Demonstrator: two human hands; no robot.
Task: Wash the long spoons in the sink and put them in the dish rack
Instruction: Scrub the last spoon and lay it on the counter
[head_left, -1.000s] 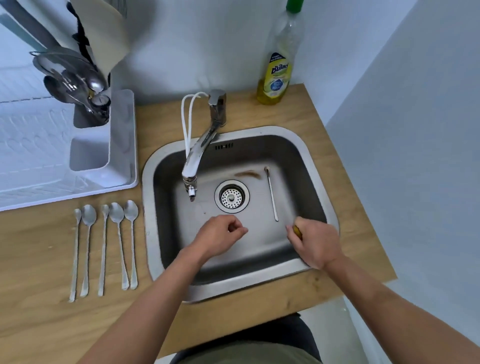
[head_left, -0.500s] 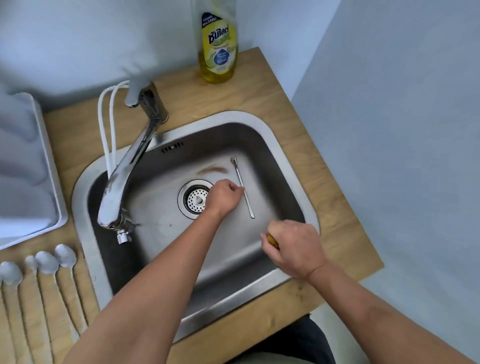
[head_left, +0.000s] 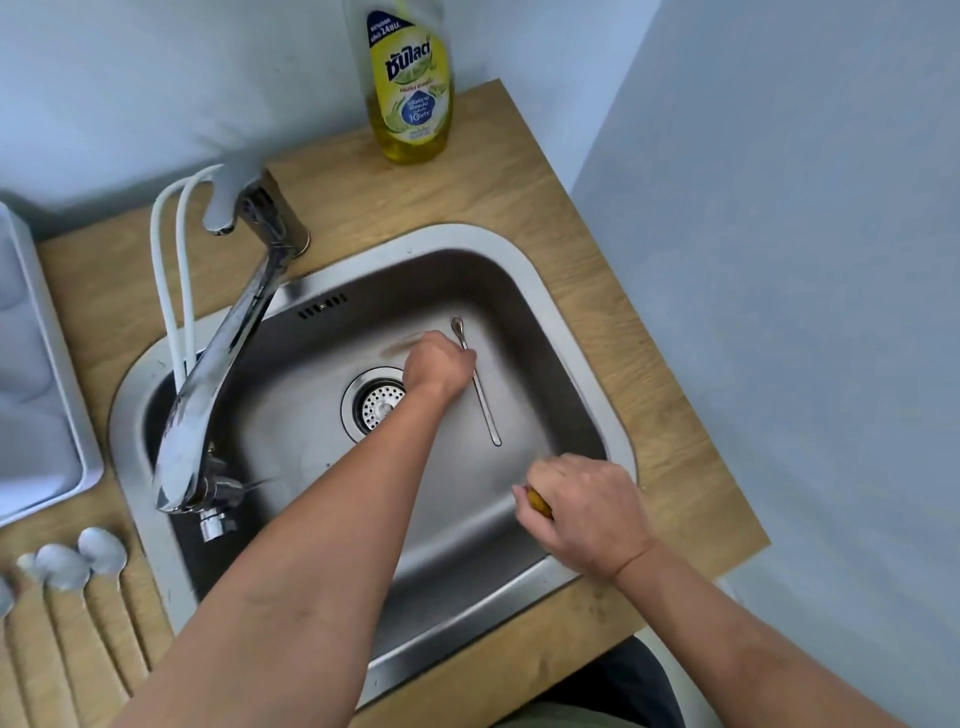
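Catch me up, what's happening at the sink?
A person is mid-wash. The left hand reaches into the sink, fingers curled at the upper handle of a long spoon lying on the basin floor; whether it is gripped yet is unclear. The right hand grips a yellow item, mostly hidden, at the front rim. More spoons lie on the wooden counter at left. No water visibly runs from the faucet.
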